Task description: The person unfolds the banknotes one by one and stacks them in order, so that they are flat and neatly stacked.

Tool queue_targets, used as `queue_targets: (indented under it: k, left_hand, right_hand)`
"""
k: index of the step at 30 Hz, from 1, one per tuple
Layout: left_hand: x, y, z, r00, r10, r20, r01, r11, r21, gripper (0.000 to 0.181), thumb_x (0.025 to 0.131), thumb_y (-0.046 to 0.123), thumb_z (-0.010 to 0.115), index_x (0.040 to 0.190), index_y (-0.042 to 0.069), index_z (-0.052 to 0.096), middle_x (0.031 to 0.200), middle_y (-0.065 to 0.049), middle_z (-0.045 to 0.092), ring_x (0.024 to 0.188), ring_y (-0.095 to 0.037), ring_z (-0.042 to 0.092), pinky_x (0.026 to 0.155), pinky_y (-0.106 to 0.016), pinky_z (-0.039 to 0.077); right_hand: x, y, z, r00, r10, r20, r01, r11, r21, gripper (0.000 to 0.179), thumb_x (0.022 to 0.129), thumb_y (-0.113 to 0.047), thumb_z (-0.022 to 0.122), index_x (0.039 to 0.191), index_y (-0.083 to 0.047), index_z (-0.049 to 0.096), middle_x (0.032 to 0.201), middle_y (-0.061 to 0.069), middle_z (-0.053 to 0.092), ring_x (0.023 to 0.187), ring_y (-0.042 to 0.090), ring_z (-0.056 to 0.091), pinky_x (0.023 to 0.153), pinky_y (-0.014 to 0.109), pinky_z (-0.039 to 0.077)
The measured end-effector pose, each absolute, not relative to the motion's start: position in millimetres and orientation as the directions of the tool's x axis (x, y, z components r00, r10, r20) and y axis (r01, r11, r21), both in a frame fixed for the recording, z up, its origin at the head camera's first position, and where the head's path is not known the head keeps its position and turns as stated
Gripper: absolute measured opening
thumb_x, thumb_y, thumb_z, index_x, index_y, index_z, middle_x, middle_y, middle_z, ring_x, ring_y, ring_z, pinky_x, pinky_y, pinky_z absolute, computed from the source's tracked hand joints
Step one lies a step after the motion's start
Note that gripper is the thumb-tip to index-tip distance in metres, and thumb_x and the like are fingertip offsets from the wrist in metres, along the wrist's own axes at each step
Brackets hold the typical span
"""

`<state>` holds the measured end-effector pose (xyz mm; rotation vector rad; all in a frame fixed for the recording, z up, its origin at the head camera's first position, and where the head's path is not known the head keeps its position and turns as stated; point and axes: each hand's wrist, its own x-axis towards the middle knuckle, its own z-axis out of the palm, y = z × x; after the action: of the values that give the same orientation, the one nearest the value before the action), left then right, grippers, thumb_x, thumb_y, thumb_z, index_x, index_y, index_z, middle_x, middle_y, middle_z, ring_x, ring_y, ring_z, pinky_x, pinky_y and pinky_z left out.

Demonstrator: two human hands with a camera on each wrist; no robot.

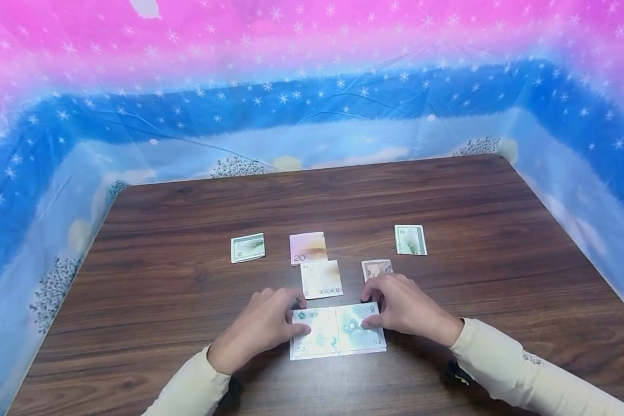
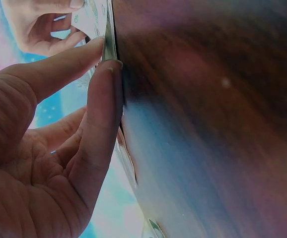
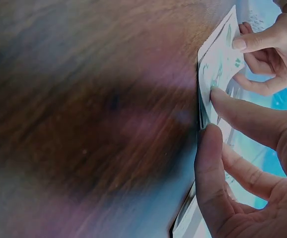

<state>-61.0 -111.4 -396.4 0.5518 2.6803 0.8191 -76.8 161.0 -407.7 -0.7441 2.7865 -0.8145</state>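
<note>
A pale green-white banknote with a crease down its middle lies near the front of the table, over at least one more paper layer. My left hand pinches its left end, thumb on the printed face and fingers at the edge. At the other end, my right hand pinches the note between thumb and forefinger. Just behind it, a folded cream note overlaps a folded pinkish note marked 20. A small brownish folded note is partly hidden behind my right fingers.
One folded green note sits at the back left, and another green note at the back right. The brown wooden table is bordered by a pink and blue snowflake cloth. A dark strap item shows beneath the right sleeve.
</note>
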Motion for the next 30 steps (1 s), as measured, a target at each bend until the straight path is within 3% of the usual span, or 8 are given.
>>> queue_targets:
  k: [7, 15, 24, 30]
  left_hand:
    - [-61.4, -111.0, -394.0, -0.886, 0.434, -0.163, 0.27, 0.77, 0.578, 0.034, 0.078, 0.018, 0.089, 0.101, 0.006, 0.068, 0.066, 0.005, 0.062, 0.054, -0.009, 0.053, 0.048, -0.025, 0.042]
    - [-67.1, -112.6, -387.5, -0.913, 0.408, -0.02, 0.331, 0.77, 0.546, 0.019, 0.084, 0.018, 0.084, 0.093, 0.007, 0.071, 0.066, 0.004, 0.066, 0.053, -0.005, 0.053, 0.049, -0.025, 0.045]
    - [-76.9, -111.7, -387.2, -0.939, 0.342, 0.046, 0.311, 0.782, 0.54, 0.01, 0.087, 0.014, 0.081, 0.093, 0.009, 0.075, 0.084, -0.003, 0.076, 0.079, -0.017, 0.074, 0.067, -0.036, 0.059]
    - [-78.7, -109.4, -388.3, -0.925, 0.375, 0.055, 0.347, 0.781, 0.519, 0.017, 0.088, 0.015, 0.08, 0.102, 0.006, 0.077, 0.093, -0.005, 0.076, 0.071, -0.01, 0.063, 0.069, -0.036, 0.056]
  right_hand:
    - [-77.0, 162.5, -405.9, -0.875, -0.484, 0.026, -0.424, 0.74, -0.521, 0.038, 0.063, -0.027, 0.097, 0.087, -0.014, 0.07, 0.076, -0.007, 0.059, 0.069, 0.006, 0.05, 0.062, 0.028, 0.045]
    - [-86.7, 164.2, -397.9, -0.892, -0.451, 0.038, -0.378, 0.697, -0.609, 0.026, 0.072, -0.015, 0.092, 0.087, -0.01, 0.071, 0.076, -0.005, 0.065, 0.063, 0.003, 0.055, 0.061, 0.024, 0.049]
    - [-107.5, 154.2, -393.0, -0.894, -0.447, -0.034, -0.333, 0.712, -0.618, 0.022, 0.08, -0.014, 0.087, 0.096, -0.006, 0.074, 0.08, -0.004, 0.07, 0.069, 0.006, 0.061, 0.062, 0.027, 0.052]
    - [-121.0, 136.1, -393.0, -0.893, -0.445, -0.065, -0.337, 0.759, -0.557, 0.033, 0.078, -0.021, 0.089, 0.103, -0.005, 0.075, 0.087, 0.0, 0.072, 0.077, 0.012, 0.063, 0.075, 0.035, 0.054]
